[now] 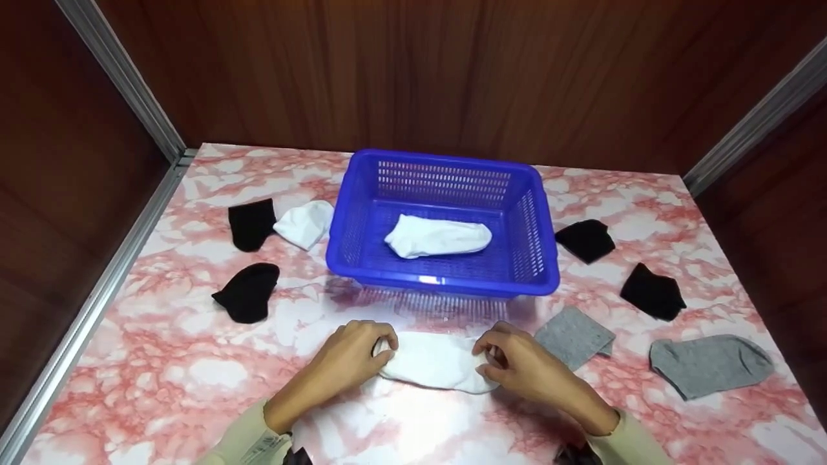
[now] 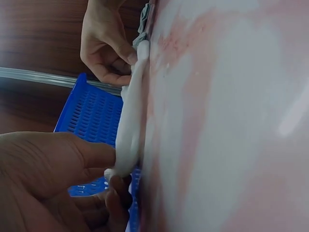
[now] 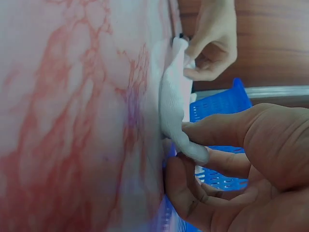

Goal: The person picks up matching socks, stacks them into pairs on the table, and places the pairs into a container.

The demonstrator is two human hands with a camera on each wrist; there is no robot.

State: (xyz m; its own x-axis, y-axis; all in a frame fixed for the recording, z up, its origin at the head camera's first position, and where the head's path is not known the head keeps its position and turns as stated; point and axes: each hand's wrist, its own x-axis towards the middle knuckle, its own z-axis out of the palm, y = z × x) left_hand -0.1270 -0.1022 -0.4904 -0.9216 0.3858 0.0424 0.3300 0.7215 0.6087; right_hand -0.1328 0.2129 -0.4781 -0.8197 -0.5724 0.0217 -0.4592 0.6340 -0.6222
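Observation:
A white sock (image 1: 431, 361) lies flat across the near middle of the table, in front of the basket. My left hand (image 1: 355, 352) pinches its left end between thumb and fingers. At the opposite end, my right hand (image 1: 520, 361) pinches the sock's edge. Both wrist views show the white sock (image 2: 129, 125) stretched between the two hands, close to the tabletop. In the right wrist view the sock's end curls up slightly between the thumb and fingers of the right hand (image 3: 270, 164).
Behind the hands stands a blue basket (image 1: 446, 284) with another white sock (image 1: 442, 237) inside. Black socks (image 1: 252, 224) and a folded white sock (image 1: 305, 223) lie left. More black socks (image 1: 652, 292) and grey socks (image 1: 711, 365) lie right. Wooden panels (image 1: 439, 77) enclose the table.

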